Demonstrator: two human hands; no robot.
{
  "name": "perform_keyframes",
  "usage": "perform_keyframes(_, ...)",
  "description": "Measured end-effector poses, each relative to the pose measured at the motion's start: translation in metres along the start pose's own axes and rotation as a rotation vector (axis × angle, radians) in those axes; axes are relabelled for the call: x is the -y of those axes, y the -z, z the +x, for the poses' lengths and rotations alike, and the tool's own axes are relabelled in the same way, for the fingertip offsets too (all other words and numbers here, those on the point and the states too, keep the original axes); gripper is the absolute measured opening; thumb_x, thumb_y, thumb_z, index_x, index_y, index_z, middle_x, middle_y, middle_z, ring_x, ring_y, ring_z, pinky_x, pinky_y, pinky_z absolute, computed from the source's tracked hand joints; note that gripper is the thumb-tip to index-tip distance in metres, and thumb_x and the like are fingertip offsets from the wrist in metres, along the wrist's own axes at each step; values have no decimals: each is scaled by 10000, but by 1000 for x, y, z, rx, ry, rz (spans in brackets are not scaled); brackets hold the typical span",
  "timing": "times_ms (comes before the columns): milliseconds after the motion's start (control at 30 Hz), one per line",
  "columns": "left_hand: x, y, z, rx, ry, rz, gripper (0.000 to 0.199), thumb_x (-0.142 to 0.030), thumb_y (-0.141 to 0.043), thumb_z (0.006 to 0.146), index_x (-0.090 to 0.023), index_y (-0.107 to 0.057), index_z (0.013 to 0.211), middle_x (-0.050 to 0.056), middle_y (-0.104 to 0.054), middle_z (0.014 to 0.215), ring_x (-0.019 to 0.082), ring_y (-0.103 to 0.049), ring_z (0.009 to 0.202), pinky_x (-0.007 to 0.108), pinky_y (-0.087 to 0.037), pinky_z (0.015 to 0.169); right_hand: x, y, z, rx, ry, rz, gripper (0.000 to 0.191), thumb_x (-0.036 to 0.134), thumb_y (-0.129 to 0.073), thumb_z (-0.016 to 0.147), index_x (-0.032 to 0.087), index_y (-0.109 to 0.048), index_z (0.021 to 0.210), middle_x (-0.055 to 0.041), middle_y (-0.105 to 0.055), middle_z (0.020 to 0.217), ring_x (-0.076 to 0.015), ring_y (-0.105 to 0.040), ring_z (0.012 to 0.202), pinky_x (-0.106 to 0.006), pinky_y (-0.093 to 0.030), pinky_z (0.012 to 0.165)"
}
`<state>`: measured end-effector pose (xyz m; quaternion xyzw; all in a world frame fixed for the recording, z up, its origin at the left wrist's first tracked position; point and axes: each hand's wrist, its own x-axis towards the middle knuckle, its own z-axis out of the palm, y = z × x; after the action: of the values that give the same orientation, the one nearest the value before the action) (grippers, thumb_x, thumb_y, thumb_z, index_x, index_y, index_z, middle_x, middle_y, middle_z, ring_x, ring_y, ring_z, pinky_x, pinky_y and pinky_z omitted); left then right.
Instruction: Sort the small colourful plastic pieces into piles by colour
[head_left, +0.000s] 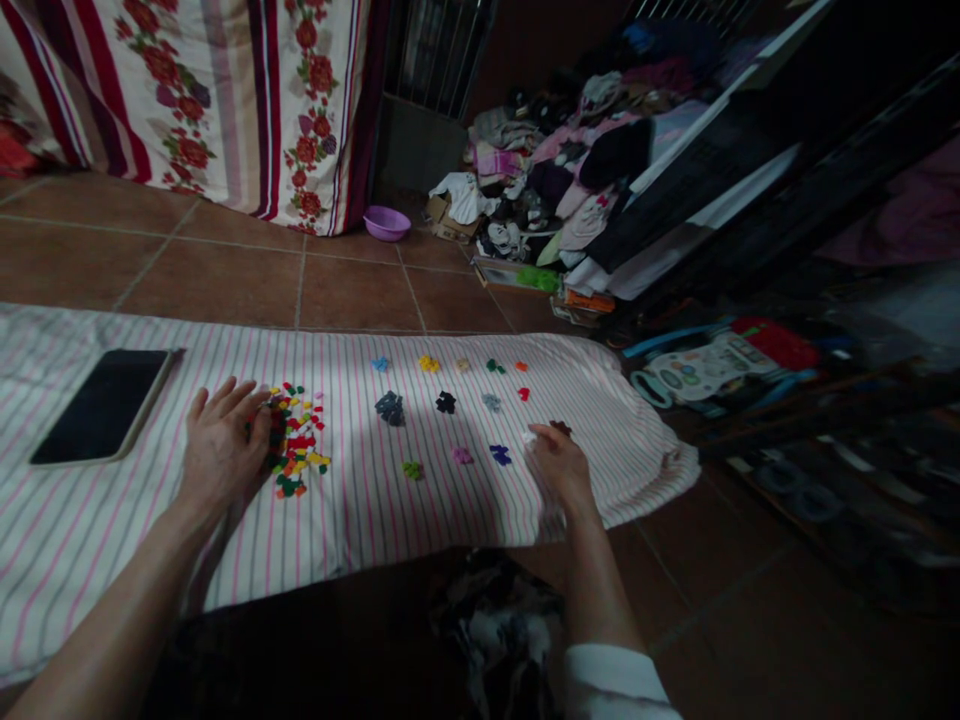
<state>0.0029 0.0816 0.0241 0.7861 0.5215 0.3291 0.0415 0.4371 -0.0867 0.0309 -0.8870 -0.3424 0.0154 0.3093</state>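
My left hand rests with spread fingers at the left edge of a mixed heap of small coloured pieces. Pinched fingers of my right hand are at a small white pile, beside a brown pile; whether they hold a piece is hidden. Between the hands lie single-colour piles: light blue, yellow, dark grey, black, light grey, lime green, pink, dark blue, and red.
A striped cloth lies under the pieces, with a dark tablet at its left. Beyond are a floral curtain, a purple basin and heaped clothes. Cluttered shelves stand at the right.
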Motion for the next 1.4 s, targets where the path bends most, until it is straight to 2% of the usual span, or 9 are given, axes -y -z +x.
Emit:
perform_keyframes(133,-2,1,0,7,4,1,311,-344,-350,917,-248,-606,1065,59,-650,1227,315,-464,1319,626,-275,1119,18,1,-7,-79,114,105,365,353,-495,765,163,-735,963,-116,-731,968,-231,-662,859,-388,-506,867)
perform_keyframes(267,-3,2,0,23,-8,18,346,-355,-336,920,-209,-618,1058,89,-640,1238,325,-460,1321,612,-279,1125,41,-7,-23,138,262,247,348,423,-518,813,190,-728,964,-101,-732,993,-214,-670,866,-368,-528,819)
perform_keyframes(400,-2,1,0,15,6,14,351,-375,-330,922,-237,-622,1057,54,-641,1232,294,-461,1322,572,-276,1147,58,-16,-35,333,395,263,262,319,-564,818,223,-717,1008,-66,-724,1003,-183,-665,875,-343,-532,796)
perform_keyframes(533,-2,1,1,2,5,7,329,-357,-349,916,-244,-622,1060,48,-649,1224,283,-464,1321,563,-287,1147,74,-18,-43,426,516,179,249,230,-636,784,246,-714,1020,-46,-704,1005,-167,-644,837,-314,-534,724)
perform_keyframes(700,-5,1,3,-18,1,-1,372,-356,-330,914,-203,-649,1029,104,-657,1213,290,-485,1304,537,-306,1139,98,-21,-61,532,681,170,243,188,-631,823,239,-697,1051,-39,-689,993,-164,-635,862,-321,-523,780)
perform_keyframes(800,-6,2,3,-25,8,-14,377,-346,-332,909,-199,-661,1020,116,-657,1213,286,-487,1302,528,-300,1144,110,-29,-78,584,725,108,262,203,-663,825,239,-680,1084,-42,-664,1020,-163,-628,862,-314,-518,778)
perform_keyframes(967,-5,1,4,-11,7,-22,388,-349,-333,905,-194,-668,1023,120,-652,1223,287,-479,1308,534,-297,1142,125,-40,-98,557,788,-56,305,150,-716,776,247,-685,1064,-51,-646,1059,-198,-608,962,-340,-499,844)
perform_keyframes(1167,-6,1,4,-15,26,-34,381,-344,-342,900,-199,-673,1019,109,-657,1219,278,-485,1304,523,-303,1143,134,-43,-103,633,786,-32,203,72,-617,831,223,-694,942,-30,-641,954,-156,-611,862,-283,-498,787)
perform_keyframes(1400,-5,-1,3,-15,19,-67,370,-343,-365,884,-208,-676,1030,103,-659,1220,292,-484,1303,547,-301,1141,143,-50,-109,708,778,-95,192,130,-636,849,211,-685,1016,-42,-627,1009,-162,-601,925,-281,-495,816)
